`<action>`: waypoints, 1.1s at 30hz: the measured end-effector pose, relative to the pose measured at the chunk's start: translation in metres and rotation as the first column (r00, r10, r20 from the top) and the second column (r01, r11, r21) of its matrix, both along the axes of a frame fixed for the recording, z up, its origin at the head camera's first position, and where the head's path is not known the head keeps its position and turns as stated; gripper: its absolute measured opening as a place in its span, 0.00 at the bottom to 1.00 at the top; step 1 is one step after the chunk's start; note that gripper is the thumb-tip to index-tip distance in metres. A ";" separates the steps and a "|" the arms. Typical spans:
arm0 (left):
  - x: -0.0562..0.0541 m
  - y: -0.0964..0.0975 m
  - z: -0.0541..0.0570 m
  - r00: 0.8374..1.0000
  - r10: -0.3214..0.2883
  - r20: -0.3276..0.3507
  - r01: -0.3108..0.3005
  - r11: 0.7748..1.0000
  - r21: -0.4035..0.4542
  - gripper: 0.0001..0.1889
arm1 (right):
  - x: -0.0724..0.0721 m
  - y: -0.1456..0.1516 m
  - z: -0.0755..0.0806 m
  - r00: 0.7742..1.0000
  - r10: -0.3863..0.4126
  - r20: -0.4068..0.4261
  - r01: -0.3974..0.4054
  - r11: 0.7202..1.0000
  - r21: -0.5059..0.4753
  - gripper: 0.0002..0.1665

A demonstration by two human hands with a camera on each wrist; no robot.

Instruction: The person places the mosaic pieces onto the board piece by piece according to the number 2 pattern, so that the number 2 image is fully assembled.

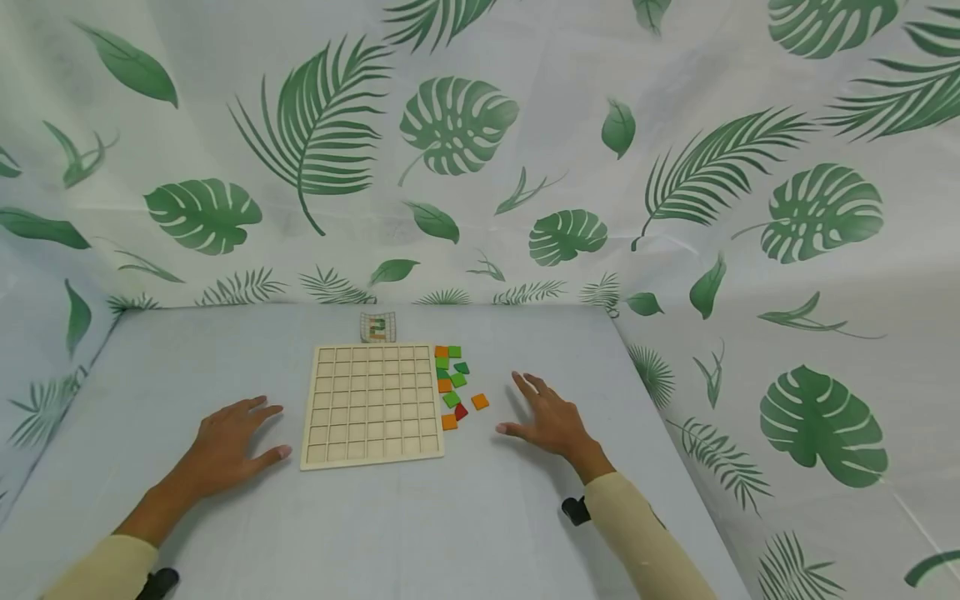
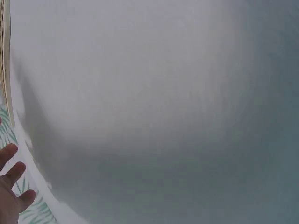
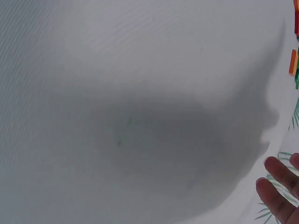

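A pale wooden grid board (image 1: pixel 375 404) with square cells lies on the white table. Along its right edge several small tiles sit in a loose group, among them an orange tile (image 1: pixel 480 402), a green tile (image 1: pixel 458 380) and a red tile (image 1: pixel 461 412). My left hand (image 1: pixel 228 446) hovers left of the board with its fingers spread, holding nothing. To the right of the tiles is my right hand (image 1: pixel 551 419), also with spread fingers and nothing in it. Only some fingertips show in each wrist view.
A small printed card (image 1: pixel 377 327) with a coloured figure lies behind the board's far edge. Leaf-patterned sheets (image 1: pixel 465 125) hang behind and beside the table (image 1: pixel 420 533). A dark band (image 1: pixel 576 510) is on the right wrist.
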State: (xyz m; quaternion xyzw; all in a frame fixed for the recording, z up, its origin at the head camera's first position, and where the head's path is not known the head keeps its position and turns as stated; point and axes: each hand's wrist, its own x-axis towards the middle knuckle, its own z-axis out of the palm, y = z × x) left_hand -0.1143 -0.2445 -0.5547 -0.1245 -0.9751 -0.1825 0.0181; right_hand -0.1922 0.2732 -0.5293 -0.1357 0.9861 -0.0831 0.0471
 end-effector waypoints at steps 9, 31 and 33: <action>0.002 0.022 -0.003 1.000 -0.029 0.012 0.029 0.999 0.022 0.38 | -0.006 -0.018 -0.002 1.000 -0.001 -0.005 0.001 0.999 -0.051 0.56; 0.006 0.039 -0.006 0.998 -0.066 0.007 0.066 0.998 0.025 0.30 | -0.040 -0.050 -0.006 0.998 0.054 0.014 -0.051 0.989 -0.141 0.36; 0.006 0.039 -0.007 0.998 -0.067 0.006 0.067 0.997 0.033 0.30 | -0.043 -0.052 -0.006 0.998 0.046 0.033 -0.041 0.989 -0.139 0.34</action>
